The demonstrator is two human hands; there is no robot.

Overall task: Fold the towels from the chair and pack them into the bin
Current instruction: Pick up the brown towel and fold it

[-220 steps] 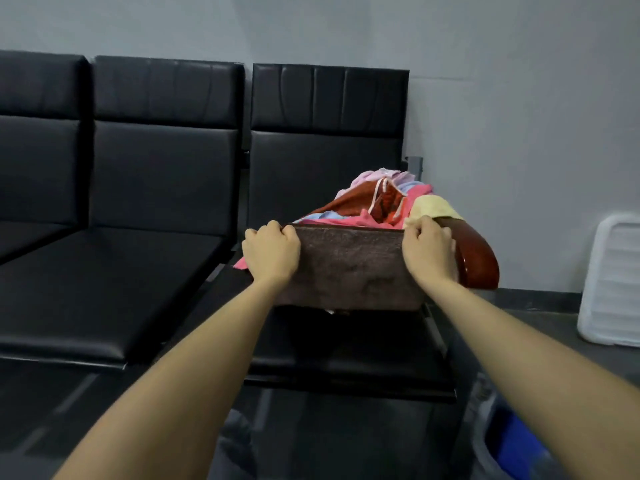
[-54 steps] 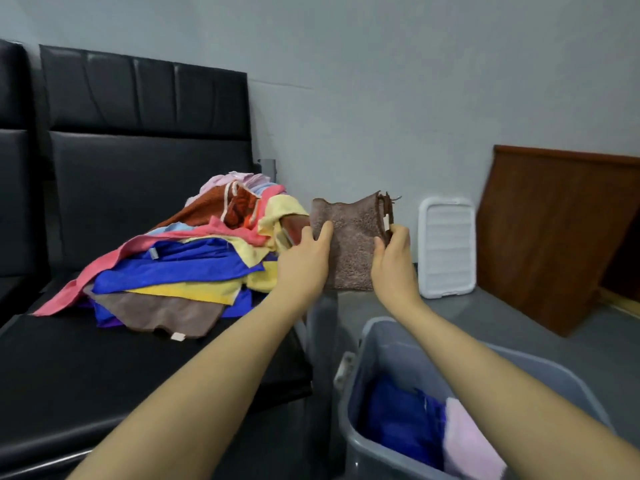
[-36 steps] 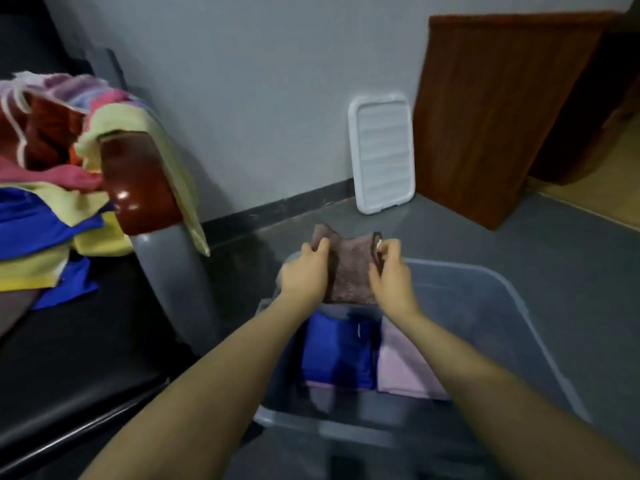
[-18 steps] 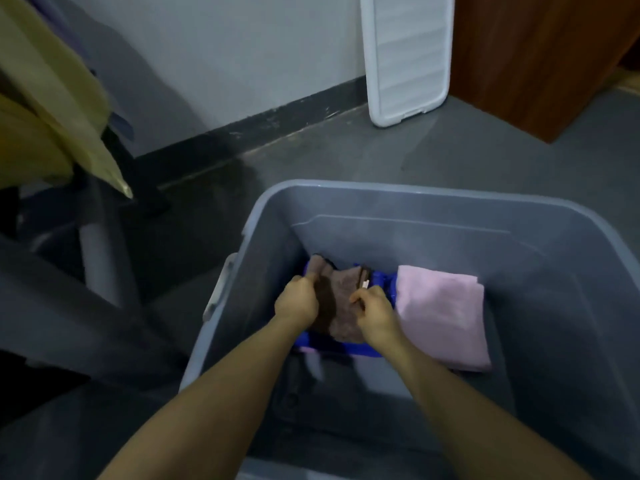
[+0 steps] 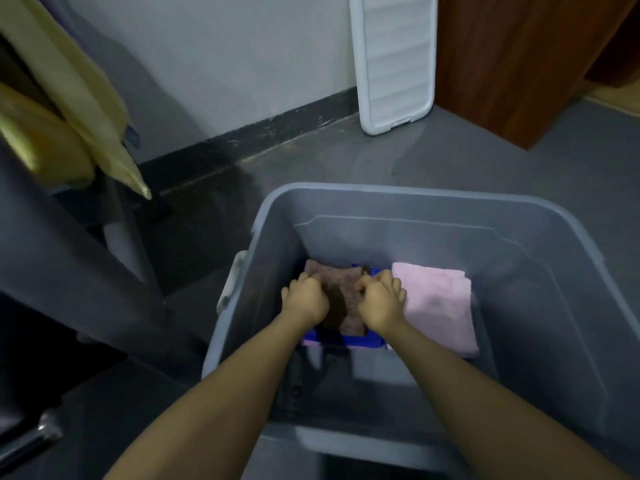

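Observation:
Both my hands reach down into the grey bin (image 5: 398, 199) on the floor. A folded brown towel (image 5: 341, 285) lies on a folded blue towel (image 5: 360, 341) at the bin's left side. My left hand (image 5: 304, 301) grips the brown towel's left edge and my right hand (image 5: 379, 303) grips its right edge, fingers curled. A folded pink towel (image 5: 440, 306) lies beside them on the right. Yellow towels (image 5: 69, 98) hang over the chair at the upper left.
A white lid (image 5: 393, 60) leans on the wall behind the bin. A brown wooden board (image 5: 519, 64) stands at the upper right. The chair's metal leg (image 5: 124, 244) and dark seat edge are close on the left.
I carried the folded brown towel from the chair over to the bin and lowered it onto the blue towel. In the last half second it settled flatter.

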